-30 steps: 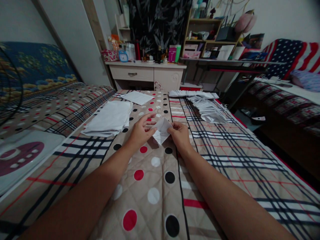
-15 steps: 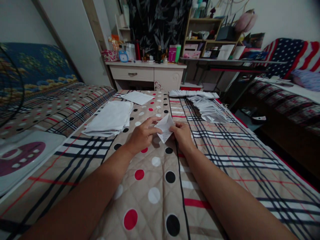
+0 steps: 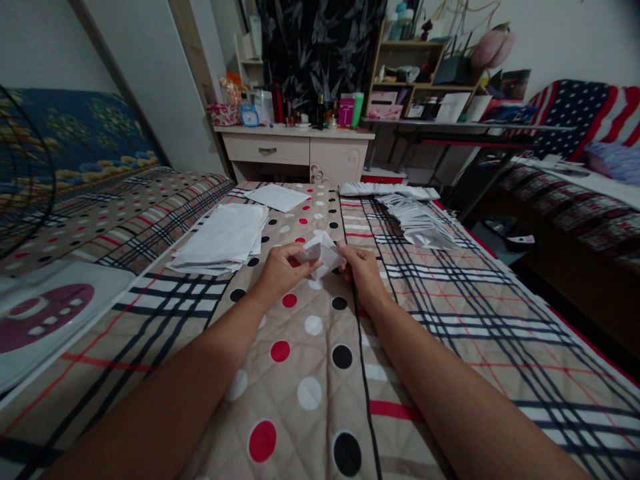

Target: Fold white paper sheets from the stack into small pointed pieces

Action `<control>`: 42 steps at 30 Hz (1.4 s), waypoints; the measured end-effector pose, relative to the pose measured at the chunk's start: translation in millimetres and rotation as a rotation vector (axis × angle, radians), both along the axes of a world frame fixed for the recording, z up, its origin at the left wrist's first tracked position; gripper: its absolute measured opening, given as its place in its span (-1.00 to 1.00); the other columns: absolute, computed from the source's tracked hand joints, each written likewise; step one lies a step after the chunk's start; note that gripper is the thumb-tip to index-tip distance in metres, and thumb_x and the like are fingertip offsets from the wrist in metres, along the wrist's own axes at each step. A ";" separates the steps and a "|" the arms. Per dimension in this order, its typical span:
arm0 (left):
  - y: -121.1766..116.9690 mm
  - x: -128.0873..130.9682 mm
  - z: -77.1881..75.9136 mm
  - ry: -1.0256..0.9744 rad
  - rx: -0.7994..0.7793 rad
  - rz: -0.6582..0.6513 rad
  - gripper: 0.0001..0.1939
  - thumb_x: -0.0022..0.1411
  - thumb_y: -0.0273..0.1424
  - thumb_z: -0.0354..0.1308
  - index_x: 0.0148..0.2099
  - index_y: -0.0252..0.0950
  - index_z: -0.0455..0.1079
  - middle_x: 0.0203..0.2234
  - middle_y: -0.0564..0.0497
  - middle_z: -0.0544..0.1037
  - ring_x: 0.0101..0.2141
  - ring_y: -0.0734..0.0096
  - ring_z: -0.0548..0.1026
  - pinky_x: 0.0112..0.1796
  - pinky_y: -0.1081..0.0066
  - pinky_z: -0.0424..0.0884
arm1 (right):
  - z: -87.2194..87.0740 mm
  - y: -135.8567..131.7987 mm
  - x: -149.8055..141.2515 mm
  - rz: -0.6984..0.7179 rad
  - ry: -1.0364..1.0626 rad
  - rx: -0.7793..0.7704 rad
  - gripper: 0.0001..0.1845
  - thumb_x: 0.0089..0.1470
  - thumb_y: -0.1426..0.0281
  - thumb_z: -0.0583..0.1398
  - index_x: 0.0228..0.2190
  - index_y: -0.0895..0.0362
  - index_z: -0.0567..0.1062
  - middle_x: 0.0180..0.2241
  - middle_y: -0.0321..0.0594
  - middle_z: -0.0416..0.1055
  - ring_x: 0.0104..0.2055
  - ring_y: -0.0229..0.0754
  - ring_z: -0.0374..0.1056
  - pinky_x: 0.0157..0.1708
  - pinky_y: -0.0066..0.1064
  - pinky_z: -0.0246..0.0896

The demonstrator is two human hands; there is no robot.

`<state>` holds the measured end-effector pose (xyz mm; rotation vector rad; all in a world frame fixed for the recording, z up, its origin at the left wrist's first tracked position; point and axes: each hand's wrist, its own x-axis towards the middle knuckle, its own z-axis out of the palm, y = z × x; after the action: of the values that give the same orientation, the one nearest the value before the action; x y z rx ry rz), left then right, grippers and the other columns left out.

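Note:
Between my two hands, just over the bedspread, is a small piece of folded white paper [image 3: 325, 255] with creased flaps standing up. My left hand [image 3: 281, 272] pinches its left side between thumb and fingers. At its right edge, my right hand [image 3: 363, 270] grips it with thumb and forefinger; the other fingers curl under and are partly hidden. To the left lies a stack of white paper sheets [image 3: 223, 233], with one more white sheet [image 3: 279, 197] beyond it. A fanned row of folded white paper pieces [image 3: 417, 220] rests at the right.
A long white bundle [image 3: 387, 191] lies at the far edge of the patterned bedspread [image 3: 310, 427]. On the left is a white item with a purple print [image 3: 55, 307]. Past the bed stands a white dresser [image 3: 270, 148] holding bottles and boxes, with a shelf unit [image 3: 410, 87] beside it.
The paper has gone from a flat, opened diamond to a more folded shape with raised flaps. My left fingers, spread earlier, have closed on its left side.

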<state>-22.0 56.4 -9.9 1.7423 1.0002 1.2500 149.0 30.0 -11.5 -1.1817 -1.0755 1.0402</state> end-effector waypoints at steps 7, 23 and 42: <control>4.6 -1.5 -10.0 -0.018 -0.060 0.001 -0.74 -0.07 -0.27 0.39 -0.51 -0.33 0.44 -0.63 0.09 0.38 -0.57 0.51 0.31 -0.50 0.47 0.31 | 1.4 -3.1 -4.4 0.120 0.059 0.099 -0.68 -0.22 0.16 0.38 -0.47 0.14 0.56 -0.53 -0.32 0.45 -0.53 -0.31 0.26 -0.55 -0.51 0.11; 5.2 1.1 -7.7 -0.050 0.010 -0.001 -0.64 0.11 -0.08 0.24 -0.34 -0.32 0.55 -0.49 0.02 0.55 -0.43 0.40 0.45 -0.40 0.45 0.37 | -4.8 -0.9 -5.7 0.158 -0.039 0.147 -0.68 -0.09 0.17 0.31 -0.60 0.18 0.50 -0.59 -0.31 0.33 -0.53 -0.31 0.16 -0.50 -0.45 0.01; -2.9 11.0 -10.7 0.036 0.139 -0.102 -0.47 -0.01 -0.47 0.25 0.07 -0.33 0.34 -0.02 -0.16 0.51 -0.04 0.16 0.50 -0.01 0.22 0.42 | -6.2 -3.3 -5.5 0.104 -0.016 0.121 -0.56 -0.08 0.09 0.28 -0.67 0.16 0.37 -0.66 -0.37 0.16 -0.59 -0.36 -0.01 -0.58 -0.45 -0.14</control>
<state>-11.0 53.5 -20.5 1.9040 0.8511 1.2522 143.5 26.7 -17.7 -1.0482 -1.2066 1.0322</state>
